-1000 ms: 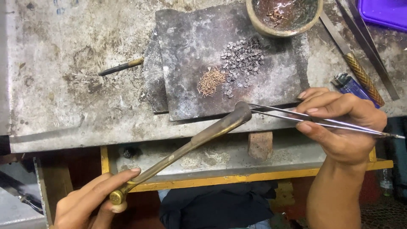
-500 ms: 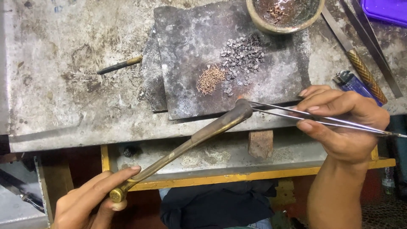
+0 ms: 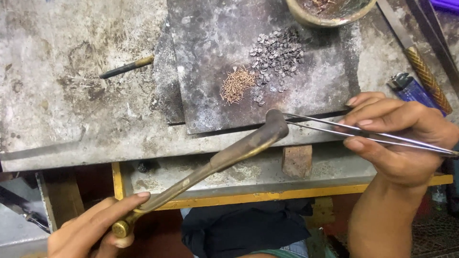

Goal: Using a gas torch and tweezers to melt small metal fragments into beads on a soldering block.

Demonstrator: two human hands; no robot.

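Left hand [image 3: 98, 229] low, fingers wrapped round the brass torch [image 3: 210, 165] — its nozzle angled up-right, right hand [image 3: 399, 136] pinching long steel tweezers [image 3: 334, 129] shut, tips just beside the nozzle — dark slab [image 3: 215, 57] beyond both hands.

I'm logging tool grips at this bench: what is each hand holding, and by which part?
Left hand grips the long brass torch pipe at its knobbed rear end. Right hand pinches the long steel tweezers around mid-length, toward the rear.
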